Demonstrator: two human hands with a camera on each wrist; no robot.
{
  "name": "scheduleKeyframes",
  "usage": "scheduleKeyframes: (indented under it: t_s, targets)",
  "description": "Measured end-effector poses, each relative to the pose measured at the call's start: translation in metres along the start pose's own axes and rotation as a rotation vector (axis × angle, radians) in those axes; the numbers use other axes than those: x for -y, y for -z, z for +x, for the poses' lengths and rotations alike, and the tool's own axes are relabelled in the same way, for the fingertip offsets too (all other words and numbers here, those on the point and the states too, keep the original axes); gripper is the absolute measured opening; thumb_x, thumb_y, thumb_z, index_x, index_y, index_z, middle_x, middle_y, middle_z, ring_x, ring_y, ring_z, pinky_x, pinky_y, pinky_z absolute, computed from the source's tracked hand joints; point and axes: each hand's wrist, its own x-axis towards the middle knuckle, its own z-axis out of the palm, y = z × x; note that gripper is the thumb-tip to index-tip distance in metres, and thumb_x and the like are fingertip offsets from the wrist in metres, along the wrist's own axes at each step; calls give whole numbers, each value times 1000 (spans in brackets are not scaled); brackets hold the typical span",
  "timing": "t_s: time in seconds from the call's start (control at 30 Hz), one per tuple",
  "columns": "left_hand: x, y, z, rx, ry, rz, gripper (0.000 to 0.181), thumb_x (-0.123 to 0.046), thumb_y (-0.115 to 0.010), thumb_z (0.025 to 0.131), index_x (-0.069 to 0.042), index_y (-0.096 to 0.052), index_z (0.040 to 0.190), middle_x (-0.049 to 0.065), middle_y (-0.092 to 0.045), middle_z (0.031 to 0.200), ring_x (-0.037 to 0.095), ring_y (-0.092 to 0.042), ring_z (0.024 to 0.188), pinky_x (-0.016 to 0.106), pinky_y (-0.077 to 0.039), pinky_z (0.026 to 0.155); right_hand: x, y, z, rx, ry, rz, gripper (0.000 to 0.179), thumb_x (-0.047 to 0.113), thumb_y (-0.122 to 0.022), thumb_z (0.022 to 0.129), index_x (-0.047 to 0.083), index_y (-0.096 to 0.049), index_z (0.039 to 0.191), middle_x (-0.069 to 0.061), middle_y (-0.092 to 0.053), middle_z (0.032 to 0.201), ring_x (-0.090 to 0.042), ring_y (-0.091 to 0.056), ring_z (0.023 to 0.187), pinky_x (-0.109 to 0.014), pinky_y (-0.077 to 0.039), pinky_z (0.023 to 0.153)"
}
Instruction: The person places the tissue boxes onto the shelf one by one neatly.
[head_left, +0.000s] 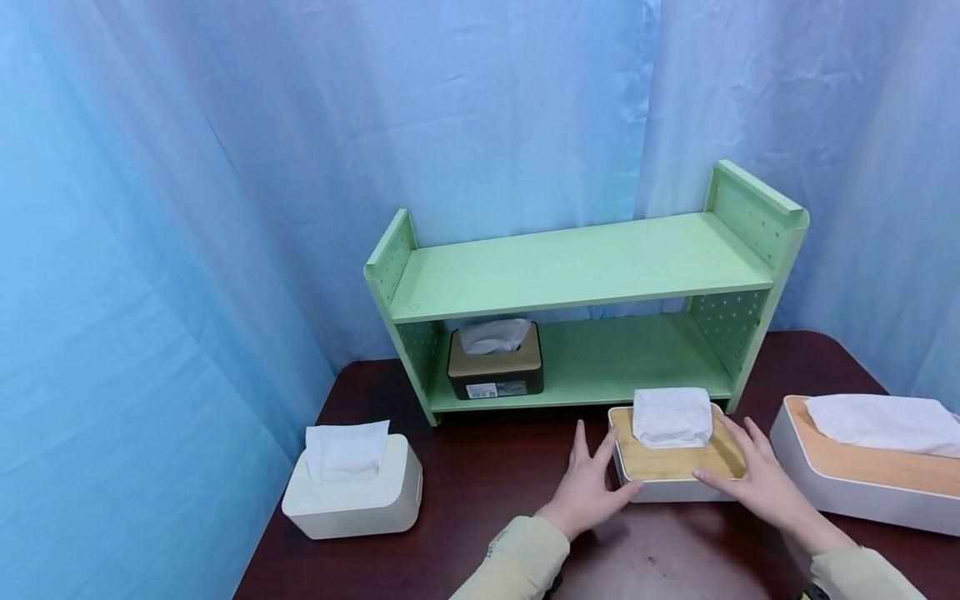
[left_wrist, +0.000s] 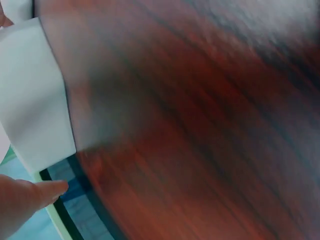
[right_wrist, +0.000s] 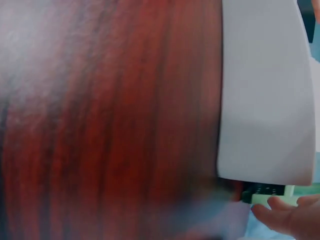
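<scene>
A white tissue box (head_left: 678,490) with a wood-coloured lid and a white tissue sticking up stands on the table before the shelf. My left hand (head_left: 588,493) is at its left side, fingers spread, the thumb by the front left corner. At the right side is my right hand (head_left: 763,483), also with spread fingers, its thumb over the lid's right part. Whether either hand touches the box cannot be told. Both wrist views show the box's white side wall (left_wrist: 36,95) (right_wrist: 267,95); a finger (left_wrist: 30,197) shows apart from it in the left one.
A green two-tier shelf (head_left: 585,267) stands behind, with a dark brown tissue box (head_left: 495,360) at the left of its lower tier. An all-white tissue box (head_left: 360,512) is at the table's left. A larger wood-topped tissue box (head_left: 877,487) stands close to my right hand.
</scene>
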Motion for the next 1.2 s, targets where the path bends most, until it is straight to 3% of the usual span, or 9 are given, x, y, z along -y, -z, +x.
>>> scheduleKeyframes:
  t_s: [0.23,0.4,0.57,0.7,0.93,1.2]
  targets:
    - [-5,-14,7,50,24,-3,77,-49,-63,86,-31,-25,150,26,-7,156,37,-29,138,32,-42,101,-13,-10,0,-17,64,32,103,24,-81,72,7,-18,151,-43,-13,144,-59,-8,134,-77,-24,84]
    - [-3,-22,12,31,21,-21,72,-46,-65,86,-28,-33,148,27,-11,155,34,-37,135,29,-42,101,-20,-16,1,-35,106,45,104,22,-84,68,9,-22,151,-39,-18,146,-58,-11,134,-75,-25,86]
    - [3,-26,15,-23,-42,-41,68,-40,-68,85,-20,-42,144,24,-22,153,29,-40,134,25,-41,101,-23,-21,2,-74,115,-24,99,26,-87,64,3,-34,144,-40,-32,138,-54,-33,124,-66,-33,86]
    - [4,-26,17,-30,-67,-78,69,-37,-71,84,-18,-43,144,24,-30,150,27,-41,133,25,-40,102,-23,-24,0,-131,121,-100,95,28,-89,59,-1,-42,136,-37,-43,128,-49,-45,114,-59,-39,82]
    - [4,-24,20,-22,-46,-176,69,-33,-76,80,-20,-46,141,22,-31,149,23,-41,133,22,-40,101,-23,-23,-1,-147,106,-110,93,28,-90,58,-1,-45,135,-36,-46,128,-49,-47,113,-58,-40,82]
    - [3,-23,19,-27,-25,-194,68,-31,-77,79,-20,-48,140,20,-33,149,22,-40,134,23,-39,103,-20,-22,0,-111,61,-79,94,29,-88,60,-2,-43,137,-38,-44,130,-50,-46,115,-58,-39,84]
